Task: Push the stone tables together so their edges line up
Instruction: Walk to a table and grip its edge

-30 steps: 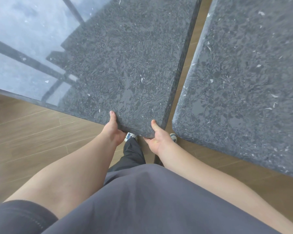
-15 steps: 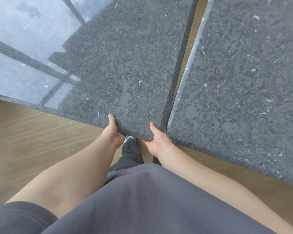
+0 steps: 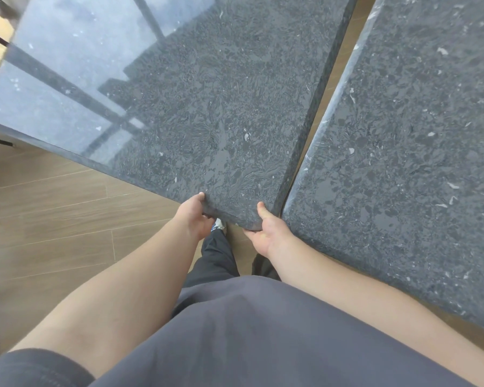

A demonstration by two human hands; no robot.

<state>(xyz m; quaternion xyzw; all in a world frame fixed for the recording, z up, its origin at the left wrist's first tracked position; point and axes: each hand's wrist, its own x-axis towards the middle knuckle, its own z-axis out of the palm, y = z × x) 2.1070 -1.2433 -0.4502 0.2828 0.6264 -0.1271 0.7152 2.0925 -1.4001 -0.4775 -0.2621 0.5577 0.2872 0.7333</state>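
Two dark speckled stone tables fill the upper view. The left table (image 3: 196, 113) has its near corner just in front of me. My left hand (image 3: 194, 216) grips its near edge, thumb on top and fingers under the slab. My right hand (image 3: 266, 233) grips the same corner beside the gap, thumb on top. The right table (image 3: 403, 163) lies close alongside, and a narrow wedge of floor shows between the two edges, almost closed at the near end. The right table's near edge reaches nearer to me than the left one's.
Wooden plank floor (image 3: 53, 224) lies to the left and under the tables. My legs in dark trousers (image 3: 215, 261) and a shoe stand right below the gripped corner. Window reflections glare on the left table's far side.
The gap between the two tables has narrowed, most at the near end. Both hands have kept their hold on the left table's corner.
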